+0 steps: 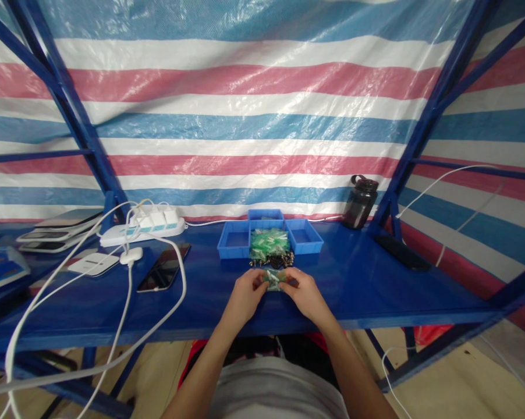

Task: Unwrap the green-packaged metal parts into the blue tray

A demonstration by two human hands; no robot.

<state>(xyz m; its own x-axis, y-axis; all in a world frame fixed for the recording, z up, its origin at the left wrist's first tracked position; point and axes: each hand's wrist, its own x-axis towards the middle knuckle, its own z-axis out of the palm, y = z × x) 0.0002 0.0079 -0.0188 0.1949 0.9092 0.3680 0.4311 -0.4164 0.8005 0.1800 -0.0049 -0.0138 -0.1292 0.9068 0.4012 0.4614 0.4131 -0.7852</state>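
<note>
Between my two hands is a small clear plastic bag (274,280) with pale pieces inside, too small to name. My left hand (248,291) pinches its left edge with thumb and fingers. On the other side, my right hand (304,290) grips the right edge the same way. Just beyond my fingers lies a cluster of small dark and brass-coloured parts (280,259). Behind that is a heap of green and clear small bags (269,241), bordered by blue plastic bins.
A left bin (234,253), a right bin (308,247) and a back bin (265,214) surround the heap. Leftward are a phone (164,269), a power strip (114,236) and looping white cables. A dark bottle (359,203) and a black flat object (402,253) stand or lie at right.
</note>
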